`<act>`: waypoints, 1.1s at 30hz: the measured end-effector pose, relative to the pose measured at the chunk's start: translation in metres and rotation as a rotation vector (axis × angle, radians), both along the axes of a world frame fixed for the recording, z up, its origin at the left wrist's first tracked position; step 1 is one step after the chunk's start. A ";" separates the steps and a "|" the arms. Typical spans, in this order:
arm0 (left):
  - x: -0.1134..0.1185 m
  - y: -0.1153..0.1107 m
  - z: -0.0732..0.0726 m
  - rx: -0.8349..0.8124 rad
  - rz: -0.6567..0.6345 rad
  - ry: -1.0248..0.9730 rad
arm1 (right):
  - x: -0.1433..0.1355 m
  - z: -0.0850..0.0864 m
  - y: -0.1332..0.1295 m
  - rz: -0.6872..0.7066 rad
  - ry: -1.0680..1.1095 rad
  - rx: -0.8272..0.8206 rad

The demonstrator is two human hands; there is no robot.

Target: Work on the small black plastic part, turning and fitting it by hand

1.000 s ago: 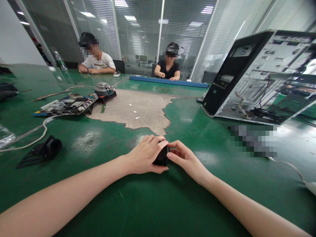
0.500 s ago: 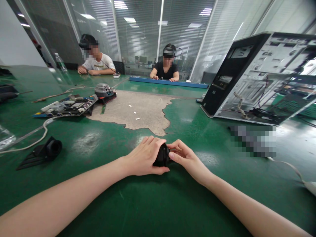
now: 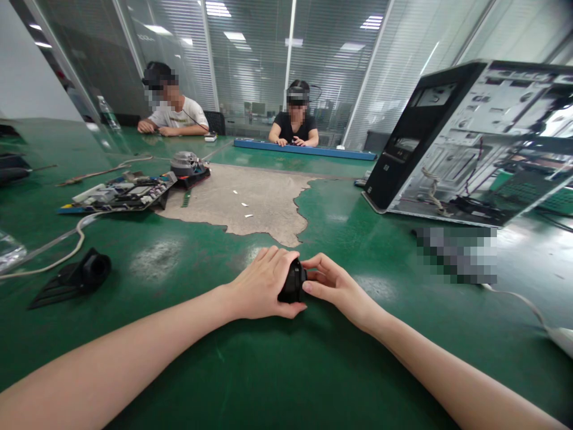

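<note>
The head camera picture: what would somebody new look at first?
Probably the big computer case on the right side, because its side is open and you can see inside. Next, the left hand wrapped around a small black thing in the middle, with the right hand's fingertips at its edge. Behind them, a ragged tan patch stands out on the green table.

Probable HP logo [image 3: 386,168] on tower [image 3: 421,134]
</note>
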State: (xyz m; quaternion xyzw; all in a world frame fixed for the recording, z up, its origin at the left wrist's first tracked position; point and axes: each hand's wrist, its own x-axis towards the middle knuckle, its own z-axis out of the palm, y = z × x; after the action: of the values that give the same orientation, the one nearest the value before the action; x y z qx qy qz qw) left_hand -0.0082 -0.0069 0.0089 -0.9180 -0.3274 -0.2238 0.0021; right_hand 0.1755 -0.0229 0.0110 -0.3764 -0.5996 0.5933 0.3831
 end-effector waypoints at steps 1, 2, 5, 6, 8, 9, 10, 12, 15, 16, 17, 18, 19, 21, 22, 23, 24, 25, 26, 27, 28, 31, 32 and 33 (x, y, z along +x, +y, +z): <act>0.000 0.000 0.000 0.000 0.004 0.001 | 0.000 0.000 0.000 0.008 0.009 -0.003; 0.000 0.000 0.000 0.001 0.005 0.003 | 0.001 0.000 -0.001 0.014 0.015 -0.006; 0.001 0.001 -0.001 0.011 0.009 0.004 | 0.000 0.001 -0.002 0.022 0.020 -0.012; 0.001 0.001 -0.001 0.017 0.013 0.004 | 0.000 0.001 -0.002 0.016 0.018 -0.007; 0.002 0.000 -0.002 0.028 0.019 0.004 | -0.002 0.002 -0.003 -0.008 0.008 0.012; 0.002 0.000 -0.002 0.035 0.021 0.004 | -0.002 0.002 -0.003 -0.025 0.001 0.023; 0.002 0.000 -0.002 0.041 0.024 0.005 | -0.003 0.002 -0.004 -0.044 -0.006 0.035; 0.003 0.000 -0.002 0.052 0.027 0.004 | -0.005 0.001 -0.004 -0.077 -0.031 0.047; 0.003 0.000 -0.003 0.057 0.025 -0.003 | -0.006 0.001 -0.003 -0.099 -0.072 0.045; 0.003 0.000 -0.003 0.056 0.023 -0.003 | -0.006 0.002 -0.003 -0.092 -0.084 0.040; 0.003 0.000 -0.003 0.056 0.022 -0.001 | -0.005 0.002 -0.002 -0.077 -0.092 0.034; 0.003 0.000 -0.003 0.057 0.022 0.002 | -0.004 0.002 -0.002 -0.058 -0.092 0.031; 0.004 0.000 -0.002 0.057 0.024 0.003 | -0.004 0.001 -0.001 -0.038 -0.085 0.029; 0.004 0.000 -0.002 0.054 0.029 0.002 | -0.002 0.001 -0.001 -0.013 -0.053 0.033; 0.004 0.000 -0.002 0.052 0.032 0.000 | -0.002 0.001 0.000 -0.007 -0.035 0.036; 0.004 0.000 -0.002 0.049 0.033 -0.001 | -0.002 0.001 0.000 -0.003 -0.021 0.036; 0.004 0.000 -0.002 0.047 0.034 0.000 | -0.002 0.001 -0.001 -0.002 -0.012 0.034; 0.004 0.001 -0.002 0.046 0.034 0.003 | -0.002 0.001 -0.001 -0.002 -0.007 0.029; 0.004 0.001 -0.002 0.045 0.035 0.006 | -0.002 0.001 -0.001 -0.004 -0.004 0.026; 0.004 0.001 -0.002 0.045 0.036 0.010 | -0.002 0.001 -0.001 -0.008 -0.001 0.025; 0.004 0.001 -0.002 0.045 0.038 0.014 | -0.002 0.001 -0.001 -0.014 0.001 0.029; 0.004 0.001 -0.002 0.047 0.041 0.021 | -0.003 -0.001 -0.001 -0.047 0.000 0.053; 0.004 0.001 -0.002 0.050 0.040 0.020 | -0.004 -0.002 -0.001 -0.059 -0.006 0.060; 0.004 0.001 -0.002 0.054 0.040 0.018 | -0.004 -0.002 -0.001 -0.069 -0.017 0.062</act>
State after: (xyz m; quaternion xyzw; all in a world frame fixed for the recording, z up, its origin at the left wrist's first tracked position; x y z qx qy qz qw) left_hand -0.0043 -0.0059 0.0072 -0.9128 -0.3394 -0.2244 0.0342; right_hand 0.1713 -0.0242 0.0086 -0.3896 -0.6077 0.5576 0.4099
